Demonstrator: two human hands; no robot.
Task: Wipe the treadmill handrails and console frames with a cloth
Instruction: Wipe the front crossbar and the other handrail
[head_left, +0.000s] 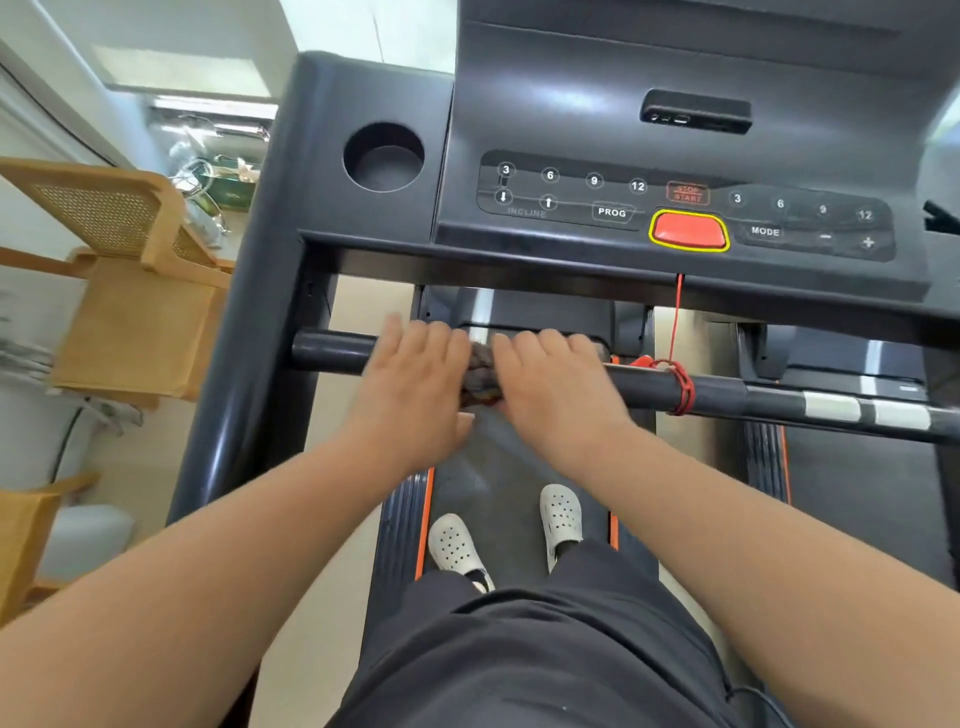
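Observation:
A black horizontal handrail bar crosses the treadmill below the console frame. A dark brownish cloth is bunched around the bar near its middle. My left hand lies over the bar and the cloth's left side, fingers curled over the top. My right hand grips the cloth and bar from the right. Most of the cloth is hidden under both hands. The console panel with buttons and a red stop button sits above.
A red safety cord is wound round the bar to the right of my hands. A round cup holder sits at the console's left. Wooden chairs stand left of the treadmill. My feet in white shoes stand on the belt.

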